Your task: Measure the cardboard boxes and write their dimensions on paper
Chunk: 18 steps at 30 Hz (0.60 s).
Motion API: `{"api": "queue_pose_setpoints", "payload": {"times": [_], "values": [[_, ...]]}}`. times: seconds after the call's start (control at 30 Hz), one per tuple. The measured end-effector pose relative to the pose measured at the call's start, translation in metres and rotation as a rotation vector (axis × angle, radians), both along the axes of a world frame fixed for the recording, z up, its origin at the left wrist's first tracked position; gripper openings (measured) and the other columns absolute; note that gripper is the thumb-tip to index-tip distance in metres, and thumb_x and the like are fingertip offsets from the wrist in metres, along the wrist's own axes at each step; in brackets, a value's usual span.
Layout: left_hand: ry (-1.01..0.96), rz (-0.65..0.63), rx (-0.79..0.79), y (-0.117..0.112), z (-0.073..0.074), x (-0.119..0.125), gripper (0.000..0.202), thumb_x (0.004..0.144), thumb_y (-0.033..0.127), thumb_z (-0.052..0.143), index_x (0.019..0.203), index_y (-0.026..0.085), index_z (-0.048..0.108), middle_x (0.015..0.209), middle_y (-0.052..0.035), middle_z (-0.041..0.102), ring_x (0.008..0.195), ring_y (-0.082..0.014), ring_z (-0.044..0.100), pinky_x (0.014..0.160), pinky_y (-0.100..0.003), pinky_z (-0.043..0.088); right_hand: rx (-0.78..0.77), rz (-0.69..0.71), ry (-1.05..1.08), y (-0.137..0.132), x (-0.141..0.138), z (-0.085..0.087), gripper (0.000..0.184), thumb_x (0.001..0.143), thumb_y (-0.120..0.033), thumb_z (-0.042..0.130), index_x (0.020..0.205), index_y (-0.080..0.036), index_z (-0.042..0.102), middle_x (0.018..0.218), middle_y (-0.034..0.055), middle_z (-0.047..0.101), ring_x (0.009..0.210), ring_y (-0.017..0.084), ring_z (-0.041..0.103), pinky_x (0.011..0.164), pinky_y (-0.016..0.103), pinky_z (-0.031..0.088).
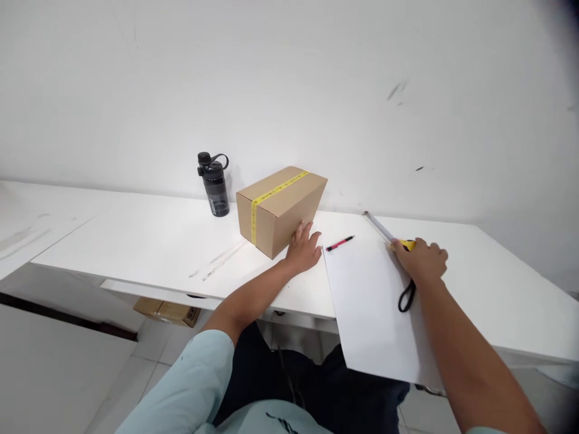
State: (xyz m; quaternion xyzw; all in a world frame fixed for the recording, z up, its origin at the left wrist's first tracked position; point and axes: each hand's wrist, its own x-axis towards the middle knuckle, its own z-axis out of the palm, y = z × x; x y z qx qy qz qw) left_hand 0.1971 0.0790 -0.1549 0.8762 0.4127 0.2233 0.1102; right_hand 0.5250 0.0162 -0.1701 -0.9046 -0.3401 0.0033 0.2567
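My left hand (304,248) rests with fingers spread against the lower right side of a brown cardboard box (294,226), which has yellow printed tape along its top and end. Held in my right hand (424,260) is a yellow tape measure (409,245), mostly hidden by the fingers. Its blade (379,227) is pulled out toward the wall, and a black wrist strap (407,296) hangs below. Under that hand lies a large white sheet of paper (366,313), overhanging the table's front edge. A red and black pen (340,243) lies at the sheet's far edge.
A dark water bottle (216,191) stands upright left of the box, near the wall. The white table (149,241) runs along a scuffed white wall (289,78). Below the tabletop, another cardboard box (167,310) shows at the left.
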Motion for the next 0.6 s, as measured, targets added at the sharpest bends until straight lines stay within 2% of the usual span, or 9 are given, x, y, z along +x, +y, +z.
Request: {"api": "queue_pose_setpoints", "payload": {"times": [0.1, 0.2, 0.3, 0.37, 0.4, 0.5, 0.6], "values": [[-0.059, 0.025, 0.104, -0.005, 0.006, 0.003, 0.045, 0.103, 0.026, 0.057, 0.146, 0.016, 0.062, 0.176, -0.0185, 0.038, 0.168, -0.0409, 0.024, 0.134, -0.066, 0.030, -0.103, 0.065, -0.007, -0.002, 0.011, 0.002, 0.090, 0.088, -0.075, 0.057, 0.153, -0.012, 0.054, 0.154, 0.0299, 0.050, 0.146, 0.051, 0.042, 0.118, 0.064, 0.042], [-0.204, 0.039, 0.262, -0.014, 0.023, 0.002, 0.046, 0.103, 0.032, 0.057, 0.148, 0.024, 0.060, 0.173, -0.0143, 0.043, 0.169, -0.0403, 0.024, 0.136, -0.073, 0.008, -0.173, 0.110, -0.044, -0.004, 0.018, 0.002, 0.092, 0.087, -0.072, 0.060, 0.156, -0.012, 0.049, 0.153, 0.0294, 0.050, 0.144, 0.049, 0.045, 0.118, 0.060, 0.043], [-0.407, 0.151, 0.314, -0.026, 0.045, -0.018, 0.057, 0.102, 0.044, 0.058, 0.156, 0.024, 0.050, 0.174, -0.0158, 0.040, 0.171, -0.0401, 0.011, 0.137, -0.070, 0.000, -0.205, 0.156, -0.095, -0.006, 0.021, 0.000, 0.089, 0.089, -0.070, 0.058, 0.156, -0.011, 0.049, 0.153, 0.0283, 0.050, 0.144, 0.045, 0.046, 0.120, 0.056, 0.042], [-0.580, 0.262, 0.317, -0.033, 0.056, -0.045, 0.069, 0.103, 0.049, 0.057, 0.163, 0.023, 0.036, 0.178, -0.0165, 0.030, 0.173, -0.0375, 0.000, 0.139, -0.065, 0.003, -0.212, 0.176, -0.121, -0.007, 0.022, -0.002, 0.089, 0.089, -0.070, 0.057, 0.156, -0.011, 0.050, 0.153, 0.0277, 0.051, 0.142, 0.044, 0.048, 0.119, 0.054, 0.041], [-0.672, 0.310, 0.314, -0.034, 0.061, -0.061, 0.074, 0.103, 0.050, 0.057, 0.166, 0.025, 0.028, 0.180, -0.0157, 0.026, 0.173, -0.0361, -0.001, 0.140, -0.063, 0.006, -0.210, 0.180, -0.132, -0.007, 0.023, -0.003, 0.089, 0.089, -0.070, 0.056, 0.156, -0.011, 0.050, 0.152, 0.0279, 0.051, 0.141, 0.044, 0.049, 0.119, 0.054, 0.041], [-0.933, 0.390, 0.239, -0.023, 0.071, -0.109, 0.079, 0.103, 0.055, 0.058, 0.167, 0.030, 0.019, 0.179, -0.0136, 0.026, 0.171, -0.0320, 0.018, 0.139, -0.054, 0.021, -0.197, 0.194, -0.159, -0.007, 0.023, -0.005, 0.086, 0.089, -0.067, 0.055, 0.152, -0.009, 0.053, 0.148, 0.0296, 0.054, 0.139, 0.045, 0.051, 0.118, 0.055, 0.041], [-1.084, 0.437, 0.025, 0.009, 0.080, -0.143, 0.081, 0.104, 0.056, 0.060, 0.168, 0.028, 0.019, 0.177, -0.0151, 0.032, 0.166, -0.0271, 0.032, 0.135, -0.043, 0.032, -0.189, 0.213, -0.165, -0.007, 0.023, -0.007, 0.083, 0.087, -0.066, 0.055, 0.146, -0.008, 0.057, 0.142, 0.0309, 0.057, 0.138, 0.045, 0.053, 0.118, 0.058, 0.041]]}}
